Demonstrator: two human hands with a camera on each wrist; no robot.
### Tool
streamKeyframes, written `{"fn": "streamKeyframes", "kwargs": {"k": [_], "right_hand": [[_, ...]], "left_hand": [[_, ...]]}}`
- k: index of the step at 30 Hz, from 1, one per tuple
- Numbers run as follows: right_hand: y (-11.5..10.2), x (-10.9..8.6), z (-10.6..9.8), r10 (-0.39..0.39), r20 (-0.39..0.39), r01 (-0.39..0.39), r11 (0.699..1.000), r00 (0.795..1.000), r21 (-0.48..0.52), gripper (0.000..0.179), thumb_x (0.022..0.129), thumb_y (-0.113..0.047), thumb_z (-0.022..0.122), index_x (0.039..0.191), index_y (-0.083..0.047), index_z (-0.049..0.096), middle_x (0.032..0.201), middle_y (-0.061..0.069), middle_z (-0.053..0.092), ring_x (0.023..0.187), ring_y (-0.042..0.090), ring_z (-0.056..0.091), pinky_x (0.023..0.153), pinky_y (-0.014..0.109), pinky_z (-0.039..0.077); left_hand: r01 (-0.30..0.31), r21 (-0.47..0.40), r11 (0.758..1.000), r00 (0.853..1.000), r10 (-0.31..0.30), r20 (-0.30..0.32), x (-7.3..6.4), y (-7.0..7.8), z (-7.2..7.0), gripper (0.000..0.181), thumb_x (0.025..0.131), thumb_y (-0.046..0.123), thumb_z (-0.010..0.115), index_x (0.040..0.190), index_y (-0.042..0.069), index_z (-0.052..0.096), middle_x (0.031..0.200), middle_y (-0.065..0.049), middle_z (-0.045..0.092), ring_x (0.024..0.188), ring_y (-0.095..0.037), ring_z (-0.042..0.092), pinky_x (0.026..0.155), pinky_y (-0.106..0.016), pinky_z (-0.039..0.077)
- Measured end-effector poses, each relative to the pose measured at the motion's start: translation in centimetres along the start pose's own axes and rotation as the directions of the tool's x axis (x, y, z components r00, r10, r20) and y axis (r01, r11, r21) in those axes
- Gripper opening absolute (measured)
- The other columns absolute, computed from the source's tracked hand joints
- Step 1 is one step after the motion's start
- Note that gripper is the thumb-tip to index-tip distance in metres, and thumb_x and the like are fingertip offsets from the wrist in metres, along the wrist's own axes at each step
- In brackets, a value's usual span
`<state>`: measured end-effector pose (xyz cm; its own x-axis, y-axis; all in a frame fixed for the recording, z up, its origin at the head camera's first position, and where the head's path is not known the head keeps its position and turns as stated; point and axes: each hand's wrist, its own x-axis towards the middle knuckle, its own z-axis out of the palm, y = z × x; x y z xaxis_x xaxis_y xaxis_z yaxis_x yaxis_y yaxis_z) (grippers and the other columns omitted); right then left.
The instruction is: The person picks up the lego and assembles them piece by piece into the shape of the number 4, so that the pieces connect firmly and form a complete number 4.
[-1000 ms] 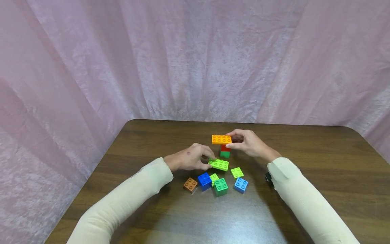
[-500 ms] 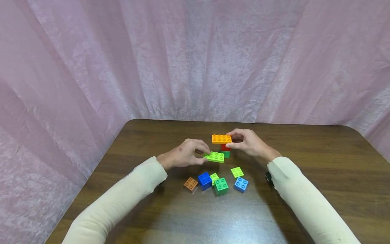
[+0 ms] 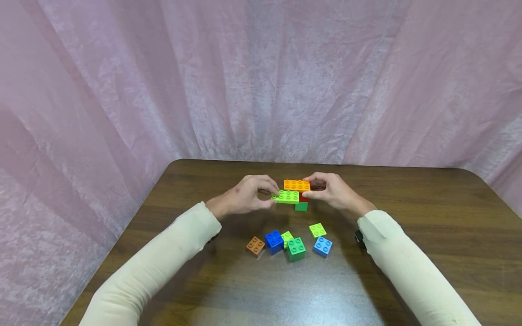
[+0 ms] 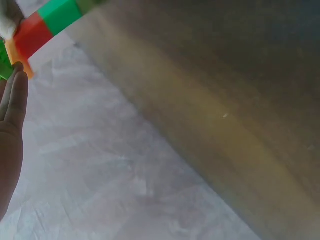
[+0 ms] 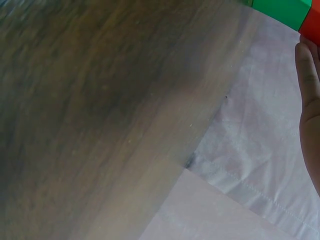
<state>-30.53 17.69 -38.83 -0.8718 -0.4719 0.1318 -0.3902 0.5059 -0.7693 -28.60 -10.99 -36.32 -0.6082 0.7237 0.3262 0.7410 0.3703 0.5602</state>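
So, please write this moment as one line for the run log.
left hand: holds long lime block | right hand: grips orange-topped tower | table: loose blocks in front of tower

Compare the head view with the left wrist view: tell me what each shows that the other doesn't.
Only the head view: the brown block, dark blue block, light blue block, loose green block and two small lime blocks, plus both sleeves.

Only the left wrist view: a broad stretch of the red block; the head view catches only a small part.

Both: the left hand, the long lime brick, the orange brick, the stacked green block, the tabletop and the pink curtain.
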Motion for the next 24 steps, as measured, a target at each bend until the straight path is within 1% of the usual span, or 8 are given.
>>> {"fn": "streamKeyframes", "kwargs": {"k": [4,6,11,15,20,24], "right_hand": [[0.0,0.0,0.0,0.000,-0.006,0.000,1.000,1.000,0.007,0.040,0.090,-0.016,0.076,0.125,0.001,0.064,0.115,0.016,0.070,0.102,0.027,0.067,0.087,0.040,0.057],[-0.1,0.0,0.0,0.000,-0.006,0.001,1.000,1.000,0.007,0.040,0.090,-0.015,0.076,0.125,0.001,0.064,0.116,0.016,0.070,0.102,0.027,0.067,0.087,0.040,0.057],[0.0,0.0,0.0,-0.009,-0.003,0.009,1.000,1.000,0.014,0.040,0.090,-0.015,0.077,0.124,0.001,0.064,0.114,0.016,0.070,0.100,0.026,0.068,0.086,0.036,0.058],[0.1,0.1,0.0,-0.021,-0.003,0.021,1.000,1.000,0.021,0.039,0.090,-0.016,0.077,0.123,0.000,0.065,0.113,0.015,0.071,0.098,0.025,0.068,0.085,0.035,0.057],[0.1,0.0,0.0,-0.023,0.002,0.023,1.000,1.000,0.018,0.039,0.090,-0.016,0.077,0.124,0.000,0.065,0.113,0.014,0.070,0.100,0.025,0.068,0.086,0.035,0.057],[0.1,0.0,-0.1,-0.022,0.002,0.022,1.000,1.000,0.019,0.039,0.090,-0.015,0.077,0.124,0.000,0.064,0.113,0.014,0.070,0.100,0.025,0.067,0.086,0.036,0.057]], "left_hand": [[-0.015,0.000,1.000,0.999,0.015,-0.043,0.5,0.2,-0.8,0.013,0.086,0.000,0.075,0.099,0.004,0.075,0.109,-0.007,0.067,0.096,-0.016,0.066,0.084,-0.030,0.058],[-0.014,0.012,1.000,0.998,0.014,-0.058,0.8,0.1,-1.0,0.012,0.086,0.000,0.074,0.098,0.004,0.074,0.108,-0.007,0.067,0.095,-0.015,0.066,0.084,-0.029,0.058],[0.012,0.043,0.999,0.997,-0.009,-0.073,1.1,-0.1,-1.0,0.011,0.088,0.002,0.074,0.098,0.003,0.072,0.108,-0.006,0.066,0.094,-0.015,0.066,0.083,-0.020,0.055],[0.032,0.069,0.997,0.997,-0.026,-0.075,1.3,-0.3,-0.8,0.011,0.088,0.003,0.074,0.099,0.004,0.072,0.108,-0.006,0.066,0.095,-0.016,0.065,0.083,-0.021,0.055],[0.062,0.099,0.993,0.996,-0.054,-0.074,1.4,-0.6,-0.9,0.021,0.089,0.004,0.074,0.110,0.004,0.073,0.111,-0.007,0.066,0.096,-0.019,0.064,0.085,-0.028,0.056],[0.085,0.126,0.988,0.996,-0.079,-0.048,1.5,-0.8,-1.1,0.030,0.091,0.006,0.073,0.121,0.005,0.072,0.114,-0.007,0.062,0.098,-0.023,0.062,0.081,-0.031,0.057]]}}
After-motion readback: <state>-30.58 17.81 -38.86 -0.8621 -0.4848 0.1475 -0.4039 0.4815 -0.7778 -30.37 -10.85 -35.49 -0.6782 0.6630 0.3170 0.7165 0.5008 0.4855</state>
